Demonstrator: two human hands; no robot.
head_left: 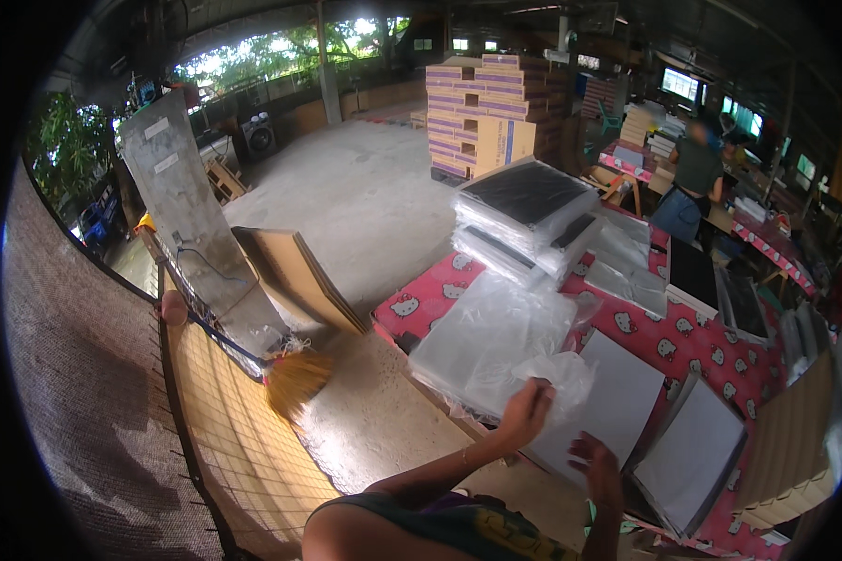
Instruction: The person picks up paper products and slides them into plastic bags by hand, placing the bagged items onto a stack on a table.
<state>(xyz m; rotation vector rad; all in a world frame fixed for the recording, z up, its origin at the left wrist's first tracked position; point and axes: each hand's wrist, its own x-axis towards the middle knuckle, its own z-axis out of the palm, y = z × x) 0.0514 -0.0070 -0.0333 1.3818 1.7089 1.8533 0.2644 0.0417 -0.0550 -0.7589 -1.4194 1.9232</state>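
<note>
My left hand [530, 411] is closed on the crumpled edge of a clear plastic bag [563, 376]. That bag trails off a flat pile of clear plastic bags [491, 327] at the table's near left corner. My right hand [597, 467] is open, fingers apart and slightly bent, over the lower part of a white rectangular board [622, 383]. Whether it touches the board I cannot tell. To the right, another white-faced panel [692, 458] with dark edges lies at a slant.
A red table cover [669, 348] with cat faces spreads beneath. Behind the bags stand stacked plastic-wrapped black panels [524, 192]. Brown cardboard pieces [795, 439] line the right. A broom [295, 383] and leaning cardboard [295, 271] stand left; boxes [454, 122] and a person [694, 178] are farther back.
</note>
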